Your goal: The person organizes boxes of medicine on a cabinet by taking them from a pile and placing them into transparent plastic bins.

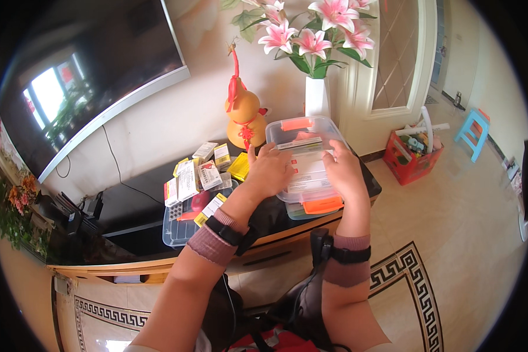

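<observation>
A clear plastic storage box (334,127) with orange latches stands at the right part of the black-topped cabinet. White medicine cartons (310,165) lie inside it. My left hand (270,171) is over the box's left side, palm down, with its fingers spread beside the cartons. At the right side, my right hand (345,169) reaches in, thumb and fingers apart, the thumb by the end of a white carton. Neither hand visibly grips anything; the undersides of the fingers are hidden. Left of my left hand, several medicine cartons (187,185) and a blister pack (175,211) are heaped on a clear plastic lid (176,235).
Behind the boxes stand a gourd (246,116) with red ribbon and a white vase (317,97) of pink lilies. A television (105,57) hangs at upper left. On the floor at right are a red box (400,165) of items and a blue stool (474,132).
</observation>
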The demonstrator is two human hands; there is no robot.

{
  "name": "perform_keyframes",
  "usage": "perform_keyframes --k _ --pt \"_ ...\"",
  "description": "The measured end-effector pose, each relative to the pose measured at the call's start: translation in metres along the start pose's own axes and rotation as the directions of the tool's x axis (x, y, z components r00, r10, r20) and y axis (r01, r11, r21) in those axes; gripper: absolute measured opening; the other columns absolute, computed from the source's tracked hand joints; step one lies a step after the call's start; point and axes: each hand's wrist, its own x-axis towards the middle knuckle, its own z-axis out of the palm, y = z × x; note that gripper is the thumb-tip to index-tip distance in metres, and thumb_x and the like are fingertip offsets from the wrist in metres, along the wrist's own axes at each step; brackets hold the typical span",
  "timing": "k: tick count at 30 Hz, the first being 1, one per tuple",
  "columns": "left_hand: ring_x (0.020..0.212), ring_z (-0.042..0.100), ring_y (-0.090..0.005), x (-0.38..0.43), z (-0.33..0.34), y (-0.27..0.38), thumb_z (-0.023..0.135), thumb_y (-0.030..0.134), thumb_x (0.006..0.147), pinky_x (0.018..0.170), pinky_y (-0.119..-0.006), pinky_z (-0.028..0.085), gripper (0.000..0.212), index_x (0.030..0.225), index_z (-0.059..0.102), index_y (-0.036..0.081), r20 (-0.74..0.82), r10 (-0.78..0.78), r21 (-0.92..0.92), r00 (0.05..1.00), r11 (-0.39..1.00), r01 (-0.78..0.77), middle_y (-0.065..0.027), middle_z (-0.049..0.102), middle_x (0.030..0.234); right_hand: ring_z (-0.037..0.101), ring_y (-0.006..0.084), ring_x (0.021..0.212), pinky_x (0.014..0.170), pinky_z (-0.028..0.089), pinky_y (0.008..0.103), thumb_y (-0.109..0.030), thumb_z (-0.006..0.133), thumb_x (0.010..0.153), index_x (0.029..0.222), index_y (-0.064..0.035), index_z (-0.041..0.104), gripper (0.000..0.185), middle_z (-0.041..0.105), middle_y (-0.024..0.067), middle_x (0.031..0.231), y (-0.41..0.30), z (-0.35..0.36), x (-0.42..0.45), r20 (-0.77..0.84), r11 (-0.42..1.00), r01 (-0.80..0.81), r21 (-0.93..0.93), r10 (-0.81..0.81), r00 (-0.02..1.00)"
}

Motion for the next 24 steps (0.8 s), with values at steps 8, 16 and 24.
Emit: perform_keyframes --k 8,16,24 --pt "0.14 0.031 -0.0372 -0.015 0.012 -0.006 0.051 0.032 0.091 0.109 -0.068 0.017 0.057 0.142 0.042 0.007 -0.102 -0.036 -0.125 0.994 0.992 0.023 -0.0156 0.041 0.148 0.062 0.0392 0.107 0.092 0.048 0.0413 -0.029 0.065 0.086 0.119 0.0005 0.06 0.044 0.065 0.0244 0.113 -0.009 0.012 -0.004 -0.033 0.978 0.117 -0.175 -0.124 0.992" --pt "0.139 0.035 -0.0352 -0.068 0.006 -0.062 0.061 0.036 0.089 0.113 -0.049 0.023 0.061 0.139 0.046 0.004 -0.249 -0.268 -0.316 0.931 0.931 0.183 -0.021 0.045 0.143 0.063 0.036 0.097 0.086 0.049 0.0411 -0.01 0.064 0.085 0.106 -0.0007 0.065 0.022 0.067 0.0176 0.103 -0.065 0.022 -0.017 -0.281 0.921 0.389 -0.009 -0.375 0.883" --pt "0.133 0.041 -0.0342 -0.128 0.009 -0.164 0.07 0.039 0.08 0.107 -0.057 0.029 0.068 0.136 0.05 0.007 -0.307 -0.586 -0.324 0.75 0.805 0.497 -0.0194 0.048 0.141 0.063 0.0365 0.088 0.08 0.05 0.0415 -0.003 0.064 0.082 0.095 0.0001 0.063 0.014 0.066 0.0173 0.094 -0.131 0.093 -0.055 -0.01 0.788 0.555 0.266 -0.574 0.819"
